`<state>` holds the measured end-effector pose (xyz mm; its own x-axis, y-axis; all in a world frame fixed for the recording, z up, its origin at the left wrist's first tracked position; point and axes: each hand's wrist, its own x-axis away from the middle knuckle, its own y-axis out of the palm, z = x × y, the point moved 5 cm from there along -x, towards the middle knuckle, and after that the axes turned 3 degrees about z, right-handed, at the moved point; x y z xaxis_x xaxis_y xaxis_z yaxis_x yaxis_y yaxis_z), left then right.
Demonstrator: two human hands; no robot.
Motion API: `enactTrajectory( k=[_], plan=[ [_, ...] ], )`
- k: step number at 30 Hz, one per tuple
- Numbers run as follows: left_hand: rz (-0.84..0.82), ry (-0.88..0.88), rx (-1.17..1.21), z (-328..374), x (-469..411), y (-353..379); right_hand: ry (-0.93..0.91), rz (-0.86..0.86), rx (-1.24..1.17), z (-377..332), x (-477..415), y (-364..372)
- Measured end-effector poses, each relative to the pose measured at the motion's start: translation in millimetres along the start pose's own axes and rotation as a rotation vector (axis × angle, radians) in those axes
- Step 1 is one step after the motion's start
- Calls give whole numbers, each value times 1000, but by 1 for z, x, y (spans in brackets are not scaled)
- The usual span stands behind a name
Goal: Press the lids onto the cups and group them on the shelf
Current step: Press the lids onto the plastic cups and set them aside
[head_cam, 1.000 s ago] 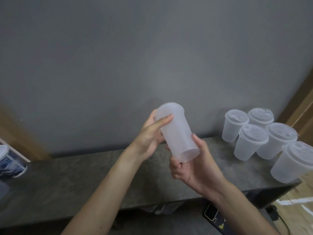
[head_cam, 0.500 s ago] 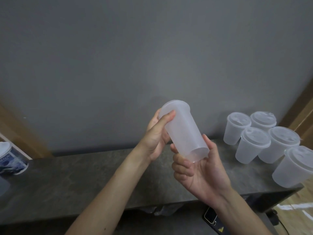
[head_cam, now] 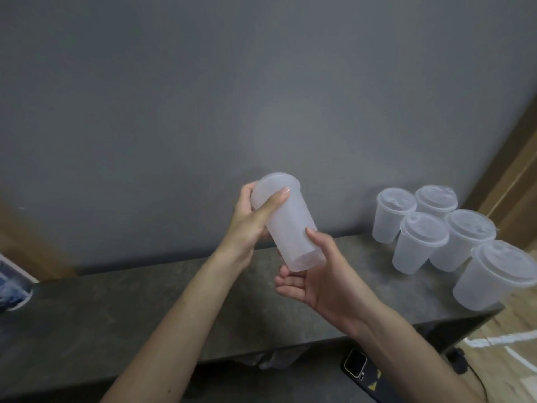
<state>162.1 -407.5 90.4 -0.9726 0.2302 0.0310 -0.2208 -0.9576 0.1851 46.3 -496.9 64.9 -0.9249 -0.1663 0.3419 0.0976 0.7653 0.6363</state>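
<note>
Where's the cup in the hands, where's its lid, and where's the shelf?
held cup (head_cam: pixel 290 226), head view, middle of its side wall.
lid (head_cam: pixel 274 181), head view, its top edge.
shelf (head_cam: pixel 130 309), head view, bare top.

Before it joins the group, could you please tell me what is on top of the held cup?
A translucent lid sits on the held cup, gripped by the left hand; the right hand holds the base. The lid's far rim is hidden.

cup (head_cam: pixel 290 228): frosted translucent plastic | shelf (head_cam: pixel 116 309): dark matt stone-look, mottled | wall (head_cam: pixel 261 82): grey, matt, smooth
</note>
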Motion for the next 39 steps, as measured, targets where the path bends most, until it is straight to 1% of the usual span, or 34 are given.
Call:
enactTrajectory(
  k=[2, 4, 6, 8, 9, 10, 12, 13, 17, 20, 23, 27, 30, 32, 34, 35, 36, 37, 39],
  plan=[
    [-122, -35, 121, 2, 8, 7, 21, -63, -139, 0, 2, 4],
    [-152, -35, 217, 0, 13, 10, 26, -120, -232, -2, 5, 8],
    [-122, 24, 199, 0, 12, 9, 4, -96, -172, -1, 3, 5],
    [-107, 120, 91, 3, 10, 4, -34, -25, -49, 1, -2, -2],
    [-118, 146, 50, 4, 9, 3, -48, 1, -26, 1, -2, -6],
    [-141, 145, 39, 4, 9, 2, -42, 5, -59, 1, -2, -8],
    [-181, 72, 106, 2, 11, 5, 10, -21, -214, 2, 0, -7],
    [-176, 28, 148, 1, 11, 6, 31, -41, -274, 2, 2, -5],
    [-61, -83, 161, -8, 11, 7, 47, -111, -362, 2, 6, 5],
    [-41, -157, 167, -14, 14, 9, 47, -168, -431, -1, 10, 13],
    [-64, -250, 211, -16, 13, 10, 35, -185, -450, -2, 13, 18],
    [-52, -290, 220, -11, 14, 12, 17, -184, -393, -5, 15, 20],
    [-62, -247, 209, -9, 13, 12, 22, -131, -320, -4, 13, 15],
    [-76, -190, 193, -4, 12, 12, 38, -94, -177, 0, 11, 8],
    [-23, -64, 54, 4, 9, 6, 2, 13, 68, 6, 6, -6],
    [8, 23, -43, 10, 9, 3, -46, 70, 164, 7, 3, -11],
    [8, 90, -116, 14, 9, 2, -82, 109, 210, 8, 2, -15],
    [-23, 116, -145, 17, 11, 3, -91, 108, 199, 8, 2, -15],
    [-118, 65, -109, 18, 14, 7, -33, 5, -10, 8, 5, -7]
  ],
)
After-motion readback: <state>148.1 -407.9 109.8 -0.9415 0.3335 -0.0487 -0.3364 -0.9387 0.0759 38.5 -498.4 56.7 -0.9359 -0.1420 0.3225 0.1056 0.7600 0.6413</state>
